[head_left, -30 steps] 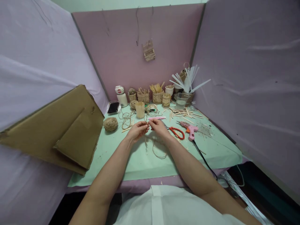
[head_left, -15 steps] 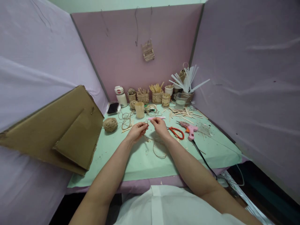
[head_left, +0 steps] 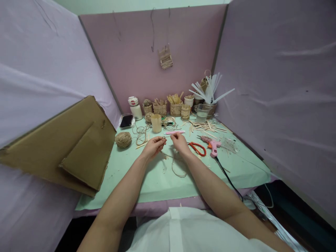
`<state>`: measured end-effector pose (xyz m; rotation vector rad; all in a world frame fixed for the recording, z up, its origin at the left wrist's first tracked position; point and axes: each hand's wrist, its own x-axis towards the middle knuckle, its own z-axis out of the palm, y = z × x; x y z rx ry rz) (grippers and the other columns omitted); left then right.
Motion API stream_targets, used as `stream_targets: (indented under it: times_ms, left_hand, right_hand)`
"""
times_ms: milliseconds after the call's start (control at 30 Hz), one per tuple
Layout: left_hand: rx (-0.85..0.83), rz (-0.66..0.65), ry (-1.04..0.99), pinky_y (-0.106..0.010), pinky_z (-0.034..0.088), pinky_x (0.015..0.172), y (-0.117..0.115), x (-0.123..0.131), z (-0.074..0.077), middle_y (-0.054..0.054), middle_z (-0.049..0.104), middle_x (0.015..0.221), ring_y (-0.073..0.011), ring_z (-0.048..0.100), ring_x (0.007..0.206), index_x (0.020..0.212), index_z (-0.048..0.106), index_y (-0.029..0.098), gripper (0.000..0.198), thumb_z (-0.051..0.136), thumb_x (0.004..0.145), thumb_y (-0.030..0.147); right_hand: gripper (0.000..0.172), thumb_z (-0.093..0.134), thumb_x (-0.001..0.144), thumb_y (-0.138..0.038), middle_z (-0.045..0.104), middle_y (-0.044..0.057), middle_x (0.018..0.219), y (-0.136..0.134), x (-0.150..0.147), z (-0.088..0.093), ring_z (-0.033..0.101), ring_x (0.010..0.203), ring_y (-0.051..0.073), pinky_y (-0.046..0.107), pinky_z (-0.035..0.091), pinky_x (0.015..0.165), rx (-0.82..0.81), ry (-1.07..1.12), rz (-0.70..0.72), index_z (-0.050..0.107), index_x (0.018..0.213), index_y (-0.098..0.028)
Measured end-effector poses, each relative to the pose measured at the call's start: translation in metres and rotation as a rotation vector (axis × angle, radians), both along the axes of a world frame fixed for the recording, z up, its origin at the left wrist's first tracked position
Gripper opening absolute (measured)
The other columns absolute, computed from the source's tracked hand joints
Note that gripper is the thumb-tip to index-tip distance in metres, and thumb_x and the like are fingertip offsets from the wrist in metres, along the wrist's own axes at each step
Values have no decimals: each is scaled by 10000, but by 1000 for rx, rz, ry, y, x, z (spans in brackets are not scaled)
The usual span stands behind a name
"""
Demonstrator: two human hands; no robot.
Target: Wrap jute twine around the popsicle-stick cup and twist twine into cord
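Observation:
My left hand (head_left: 153,146) and my right hand (head_left: 179,141) are raised just above the green table (head_left: 147,182), near its middle. Both pinch a thin strand of jute twine (head_left: 176,167), which hangs down between them and loops on the table under my right wrist. The fingertips of the two hands are a short way apart. A ball of twine (head_left: 123,139) lies to the left of my left hand. Red-handled scissors (head_left: 197,148) lie just right of my right hand.
A pink glue gun (head_left: 213,146) with a black cord lies right of the scissors. Small baskets of wooden sticks (head_left: 175,104), a cup (head_left: 156,123), a white bottle (head_left: 135,107), a phone (head_left: 126,120) and glue sticks (head_left: 210,91) line the back. Folded cardboard (head_left: 65,143) leans at left.
My hands have drawn slightly apart along the twine. The right hand shifted a little to the right and lower; the left hand stayed nearly still.

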<state>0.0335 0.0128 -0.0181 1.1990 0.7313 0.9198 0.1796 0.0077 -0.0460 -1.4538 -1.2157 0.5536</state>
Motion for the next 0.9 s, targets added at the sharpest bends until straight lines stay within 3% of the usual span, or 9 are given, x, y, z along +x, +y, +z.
stream_targets:
  times_ms: [100, 167, 267, 400, 600, 900]
  left_hand:
    - [121, 142, 115, -201, 247, 465, 5, 0, -6, 2, 566, 633, -49, 382, 483, 745, 632, 131, 255, 710, 643, 352]
    - [248, 252, 214, -208, 307, 514, 8, 0, -10, -1, 582, 629, -74, 436, 527, 718, 636, 138, 195, 674, 669, 323]
    - [391, 339, 311, -224, 368, 614, 9, 0, -12, -7, 604, 641, -112, 506, 618, 681, 642, 147, 126, 641, 685, 273]
    - [452, 384, 369, -234, 375, 648, 4, 1, -9, -11, 626, 668, -131, 522, 645, 701, 667, 160, 87, 638, 684, 241]
    - [522, 392, 389, -240, 379, 656, -1, 2, -5, -26, 656, 724, -138, 533, 663, 755, 692, 172, 100, 617, 713, 223]
    - [443, 353, 340, -254, 412, 693, 0, 2, -5, -42, 668, 738, -150, 563, 697, 766, 714, 164, 118, 655, 670, 201]
  right_hand:
    - [273, 479, 746, -189, 543, 98, 1024, -8, -5, 5, 483, 968, 236, 382, 372, 867, 153, -222, -89, 594, 993, -188]
    - [362, 474, 748, -135, 497, 108, 1116, -15, -8, 11, 446, 1063, 247, 402, 348, 923, 290, -336, -36, 574, 1088, -206]
    - [321, 481, 764, -109, 480, 100, 1133, -21, -10, 17, 442, 1066, 244, 404, 360, 925, 393, -431, 114, 609, 1033, -229]
    - [179, 506, 813, -176, 491, 92, 1119, -22, -10, 17, 449, 1012, 240, 404, 377, 893, 405, -485, 163, 639, 918, -234]
    - [125, 505, 842, -259, 541, 82, 972, -16, -9, 14, 475, 976, 223, 366, 380, 878, 376, -362, 126, 618, 821, -210]
    - [136, 503, 779, -312, 576, 15, 758, -10, -8, 13, 506, 740, 165, 292, 394, 719, 201, -47, 174, 571, 739, -201]
